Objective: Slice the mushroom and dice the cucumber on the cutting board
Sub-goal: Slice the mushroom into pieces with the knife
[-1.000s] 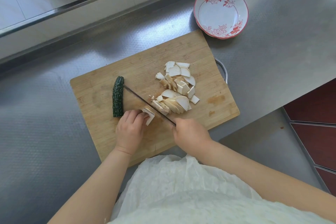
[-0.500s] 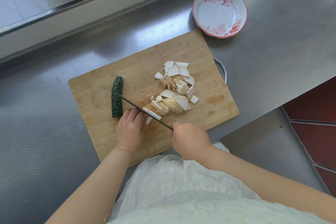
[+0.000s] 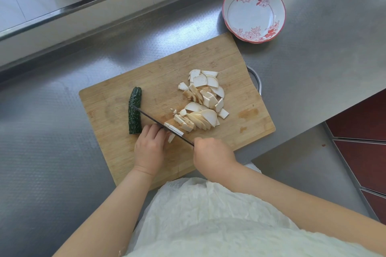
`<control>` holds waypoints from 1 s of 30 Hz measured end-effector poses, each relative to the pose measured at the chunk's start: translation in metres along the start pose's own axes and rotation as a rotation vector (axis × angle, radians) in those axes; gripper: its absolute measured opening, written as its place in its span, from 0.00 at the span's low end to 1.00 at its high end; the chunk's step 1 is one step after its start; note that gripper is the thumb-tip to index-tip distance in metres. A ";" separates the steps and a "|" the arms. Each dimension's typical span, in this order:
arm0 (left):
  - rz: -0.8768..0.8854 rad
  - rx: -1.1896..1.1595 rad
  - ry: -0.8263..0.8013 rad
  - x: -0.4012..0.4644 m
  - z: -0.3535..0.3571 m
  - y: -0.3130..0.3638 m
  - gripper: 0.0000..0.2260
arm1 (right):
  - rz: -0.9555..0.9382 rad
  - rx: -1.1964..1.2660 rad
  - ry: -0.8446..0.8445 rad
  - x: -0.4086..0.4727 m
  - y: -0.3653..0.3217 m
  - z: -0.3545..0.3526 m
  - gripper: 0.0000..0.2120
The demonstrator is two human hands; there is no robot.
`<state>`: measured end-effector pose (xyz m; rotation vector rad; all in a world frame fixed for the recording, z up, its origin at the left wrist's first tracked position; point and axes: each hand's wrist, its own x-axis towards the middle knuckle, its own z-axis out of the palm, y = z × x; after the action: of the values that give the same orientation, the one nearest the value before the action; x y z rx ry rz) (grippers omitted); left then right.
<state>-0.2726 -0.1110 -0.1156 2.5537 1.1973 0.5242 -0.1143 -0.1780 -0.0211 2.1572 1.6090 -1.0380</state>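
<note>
A: Status check. Which step are we on?

B: We judge it to be mushroom slicing, nearly finished. Our right hand (image 3: 212, 153) is clenched round the knife (image 3: 160, 125) handle; the blade runs diagonally toward the upper left of the frame, its tip over the cucumber (image 3: 134, 110). Our left hand (image 3: 149, 148) curls its fingers onto the last mushroom piece (image 3: 171, 137), just left of the blade, pinning it to the cutting board (image 3: 208, 62).

A: Location of the finished product?

B: The mushroom slices (image 3: 203, 100) lie heaped at the board's centre right. The cucumber lies whole at the board's left, so dicing is not yet begun.

A: Requirement for the next move?

B: We expect a few more cuts through the remnant. Keep our left fingertips tucked back, since little mushroom remains between them and the edge. The bowl (image 3: 253, 12) stands on the bench (image 3: 313, 64), upper right.
</note>
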 end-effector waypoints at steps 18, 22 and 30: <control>-0.387 -0.128 -0.114 -0.004 -0.007 0.011 0.14 | 0.121 0.345 -0.017 0.020 0.018 0.005 0.15; -0.476 -0.238 -0.232 -0.005 -0.012 0.014 0.15 | 0.117 0.339 0.021 0.013 0.030 0.009 0.15; -0.384 -0.190 -0.198 -0.007 -0.008 0.040 0.17 | 0.094 0.271 0.042 0.007 0.035 0.014 0.15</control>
<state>-0.2530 -0.1400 -0.0943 2.0909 1.4386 0.2731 -0.0870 -0.1931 -0.0430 2.4160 1.4385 -1.2518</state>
